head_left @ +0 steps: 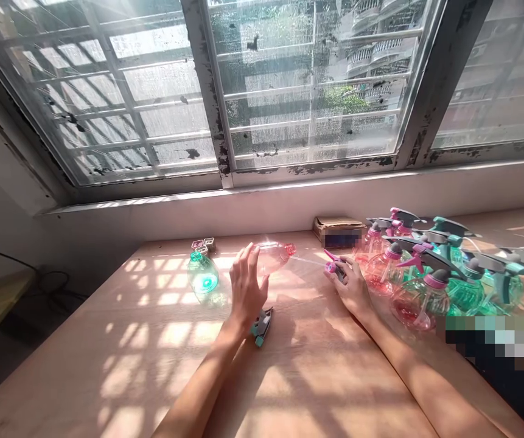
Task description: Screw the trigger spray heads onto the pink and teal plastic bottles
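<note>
My left hand (246, 283) is raised with fingers spread, open, just in front of a pink plastic bottle (274, 255) lying on its side on the wooden table (161, 365). My right hand (352, 286) is closed on a pink spray-trigger head (335, 266) whose thin dip tube reaches toward the pink bottle's mouth. A teal spray-trigger head (260, 325) lies on the table under my left wrist. A green bottle (202, 275) without a head stands left of my left hand.
Several assembled pink and teal spray bottles (426, 274) crowd the table's right side. A small cardboard box (338, 231) sits by the wall under the window (262, 91). Small cubes (204, 245) lie behind the green bottle. A blurred patch covers the lower right.
</note>
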Demonstrator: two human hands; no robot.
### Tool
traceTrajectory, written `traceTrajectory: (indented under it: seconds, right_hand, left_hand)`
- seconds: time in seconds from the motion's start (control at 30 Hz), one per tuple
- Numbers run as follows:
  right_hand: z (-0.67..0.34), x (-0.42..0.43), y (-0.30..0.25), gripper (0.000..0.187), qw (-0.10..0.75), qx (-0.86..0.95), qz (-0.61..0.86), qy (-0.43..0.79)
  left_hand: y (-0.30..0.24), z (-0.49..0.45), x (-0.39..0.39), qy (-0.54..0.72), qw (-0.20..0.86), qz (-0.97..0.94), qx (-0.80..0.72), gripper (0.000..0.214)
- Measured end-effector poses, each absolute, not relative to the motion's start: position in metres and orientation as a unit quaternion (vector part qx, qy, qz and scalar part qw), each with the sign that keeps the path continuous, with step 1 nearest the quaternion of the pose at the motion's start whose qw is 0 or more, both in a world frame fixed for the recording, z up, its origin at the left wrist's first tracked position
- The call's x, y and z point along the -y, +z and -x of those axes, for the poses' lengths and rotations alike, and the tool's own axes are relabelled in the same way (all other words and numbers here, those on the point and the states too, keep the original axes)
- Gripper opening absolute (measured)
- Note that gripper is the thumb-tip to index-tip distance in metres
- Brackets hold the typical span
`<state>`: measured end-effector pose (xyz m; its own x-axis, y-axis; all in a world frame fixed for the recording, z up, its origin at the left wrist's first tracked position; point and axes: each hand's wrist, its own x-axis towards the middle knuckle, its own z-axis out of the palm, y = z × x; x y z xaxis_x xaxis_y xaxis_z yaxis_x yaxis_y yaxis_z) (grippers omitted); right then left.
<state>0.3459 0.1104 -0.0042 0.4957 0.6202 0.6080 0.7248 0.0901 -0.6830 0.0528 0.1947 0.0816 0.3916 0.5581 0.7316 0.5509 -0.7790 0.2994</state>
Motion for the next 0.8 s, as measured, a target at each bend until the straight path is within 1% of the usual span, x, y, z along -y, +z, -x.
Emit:
traceTrajectory:
  seconds: [0.07, 0.13, 0.23, 0.37, 0.47, 0.5, 0.57, 0.8]
  right_hand:
    - [-0.348, -0.111, -0.005, 0.030, 0.551, 0.489, 0.674, -0.049]
    - [-0.350, -0.112, -0.005, 0.030, 0.558, 0.487, 0.671, -0.047]
    - [-0.352, -0.113, -0.006, 0.030, 0.564, 0.494, 0.660, -0.046]
    - [-0.355, -0.115, -0.011, 0.031, 0.571, 0.483, 0.661, -0.065]
    - [-0.357, -0.116, -0.014, 0.031, 0.576, 0.470, 0.664, -0.077]
    - [-0.358, -0.116, -0.015, 0.031, 0.578, 0.469, 0.663, -0.080]
    - [-0.357, -0.115, -0.015, 0.030, 0.579, 0.470, 0.661, -0.082]
    - [-0.352, -0.114, -0.011, 0.031, 0.576, 0.483, 0.652, -0.099]
  left_hand:
    - [0.074, -0.068, -0.167, 0.450, 0.031, -0.826, -0.338, 0.094]
    - [0.061, -0.081, -0.143, 0.433, 0.054, -0.842, -0.317, 0.098]
    - [0.044, -0.091, -0.130, 0.399, 0.070, -0.874, -0.269, 0.093]
    - [0.036, -0.083, -0.158, 0.415, 0.069, -0.862, -0.284, 0.085]
    - [0.037, -0.071, -0.183, 0.442, 0.055, -0.844, -0.299, 0.066]
    - [0.037, -0.068, -0.188, 0.450, 0.049, -0.838, -0.305, 0.063]
    - [0.037, -0.064, -0.193, 0.460, 0.038, -0.830, -0.314, 0.062]
    - [0.039, -0.064, -0.189, 0.453, 0.032, -0.829, -0.327, 0.070]
